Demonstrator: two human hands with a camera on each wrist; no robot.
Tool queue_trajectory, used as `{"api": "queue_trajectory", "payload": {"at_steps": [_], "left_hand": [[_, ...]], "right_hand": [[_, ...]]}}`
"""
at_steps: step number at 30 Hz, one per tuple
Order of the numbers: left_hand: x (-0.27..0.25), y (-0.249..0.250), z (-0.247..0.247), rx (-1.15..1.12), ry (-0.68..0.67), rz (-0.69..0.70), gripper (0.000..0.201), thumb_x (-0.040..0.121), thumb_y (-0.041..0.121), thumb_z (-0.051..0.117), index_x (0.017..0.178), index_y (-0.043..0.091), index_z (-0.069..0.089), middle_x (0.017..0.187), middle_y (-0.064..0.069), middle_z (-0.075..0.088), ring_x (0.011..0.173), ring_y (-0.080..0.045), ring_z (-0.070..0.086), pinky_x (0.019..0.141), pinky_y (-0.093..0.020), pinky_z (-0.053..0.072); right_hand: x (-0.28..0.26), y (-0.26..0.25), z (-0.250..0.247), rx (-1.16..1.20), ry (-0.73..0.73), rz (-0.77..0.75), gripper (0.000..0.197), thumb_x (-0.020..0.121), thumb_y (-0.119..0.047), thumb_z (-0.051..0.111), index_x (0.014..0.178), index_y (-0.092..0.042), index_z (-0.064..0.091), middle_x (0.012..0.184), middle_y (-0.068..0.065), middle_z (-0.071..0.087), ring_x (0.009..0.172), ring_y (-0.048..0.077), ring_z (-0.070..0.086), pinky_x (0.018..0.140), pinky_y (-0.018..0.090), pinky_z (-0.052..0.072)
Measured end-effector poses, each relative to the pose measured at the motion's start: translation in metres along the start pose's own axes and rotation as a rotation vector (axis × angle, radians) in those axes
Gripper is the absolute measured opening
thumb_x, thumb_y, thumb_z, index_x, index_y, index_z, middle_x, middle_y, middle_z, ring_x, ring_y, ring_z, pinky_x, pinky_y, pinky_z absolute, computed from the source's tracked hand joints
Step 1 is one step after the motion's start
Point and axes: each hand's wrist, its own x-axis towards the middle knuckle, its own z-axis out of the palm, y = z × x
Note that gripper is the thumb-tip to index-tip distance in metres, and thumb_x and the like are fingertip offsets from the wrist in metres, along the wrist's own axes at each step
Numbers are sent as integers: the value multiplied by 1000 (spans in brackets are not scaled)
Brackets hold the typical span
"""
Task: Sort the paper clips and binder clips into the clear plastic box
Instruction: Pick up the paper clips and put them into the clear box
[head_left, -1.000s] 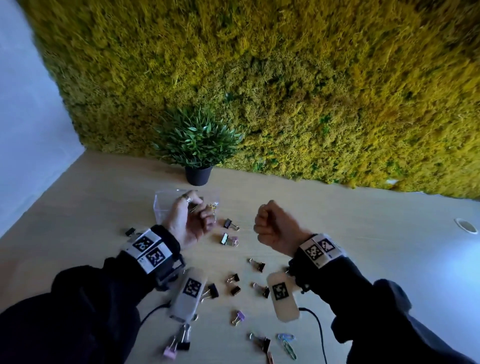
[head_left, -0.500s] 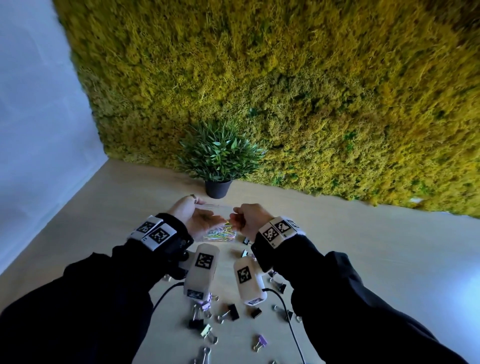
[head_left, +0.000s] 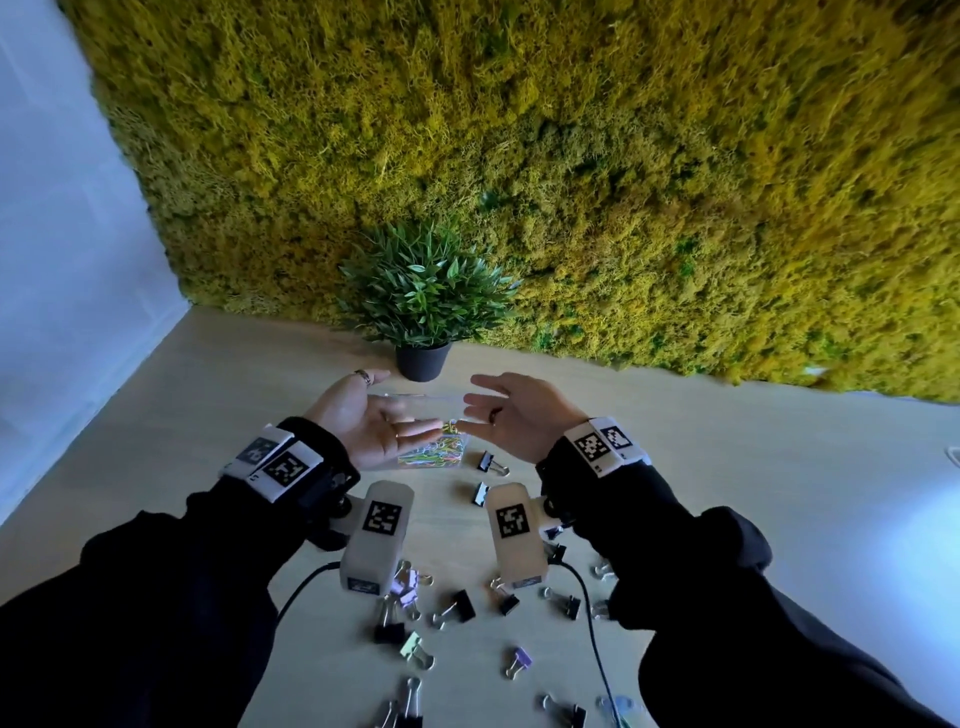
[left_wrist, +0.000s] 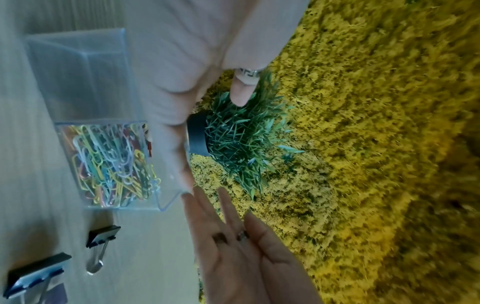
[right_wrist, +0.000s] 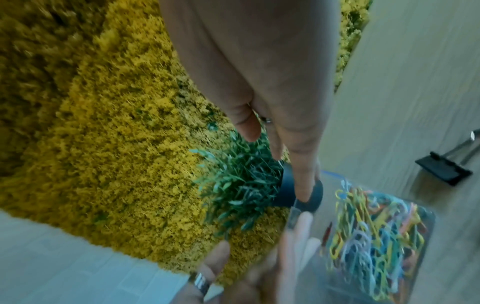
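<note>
The clear plastic box (head_left: 415, 399) stands on the table in front of the plant pot. One compartment holds a heap of coloured paper clips (head_left: 441, 449); the other compartment (left_wrist: 78, 72) looks empty. My left hand (head_left: 402, 408) and right hand (head_left: 470, 404) hover over the box, palms facing each other, fingers straight, fingertips nearly meeting. Neither holds anything that I can see. In the left wrist view the paper clips (left_wrist: 109, 164) fill the nearer compartment, and two black binder clips (left_wrist: 101, 240) lie beside the box. Several more binder clips (head_left: 457, 608) are scattered near my wrists.
A potted green plant (head_left: 423, 306) stands just behind the box, against a yellow-green moss wall (head_left: 571, 156). A white wall (head_left: 62, 234) closes the left side. Camera cables (head_left: 592, 623) trail across the light wooden table (head_left: 753, 493) among the clips.
A second ago both hands were curled and apart, the left above the box. They came together over the box and have now spread open. The head view has moved closer.
</note>
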Motion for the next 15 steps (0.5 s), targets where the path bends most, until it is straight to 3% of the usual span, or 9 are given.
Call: {"api": "queue_trajectory", "payload": {"at_steps": [2,3,6,9,12,15], "left_hand": [[-6,-5,0,89,17,83,34,95,26,36,113,0,47,112,-18,52,108,-34,59,78,-46,54],[-9,-9,2,160,39,138,30,94,23,37,113,5,51,114,-14,56,98,-29,62,75,-42,53],[-18,-29,14,453,130,301,16,93,17,41,90,16,56,96,-2,61,68,-14,64,61,-26,45],[-18,-64,20,894,125,423,15,93,15,44,85,20,56,82,1,59,41,-7,56,39,-14,34],[-22,-112,20,1421,-80,469,21,86,2,48,92,18,59,79,2,57,49,-3,47,41,-12,34],[-32,-167,24,1951,-408,473,24,85,17,58,108,23,62,103,2,56,65,3,47,62,-16,36]], "right_hand": [[-20,-10,-11,-79,-42,-61,34,99,-15,35,129,-4,47,132,15,46,121,33,44,99,50,43],[-32,-15,-18,-145,-75,-88,32,99,-17,34,125,-9,51,131,13,50,122,32,46,95,49,46],[-67,-20,-50,-389,-142,-152,30,100,-19,32,117,-14,55,115,6,62,104,28,61,86,40,51],[-88,-6,-92,-659,-119,-113,25,99,-17,35,114,-11,54,102,5,62,86,23,62,75,32,50],[-98,27,-141,-955,-111,48,19,98,-12,37,103,-20,53,90,-3,59,66,6,60,64,24,46],[-108,63,-182,-1293,-206,148,18,94,-16,49,105,-28,55,85,-12,55,68,3,55,64,21,47]]}}
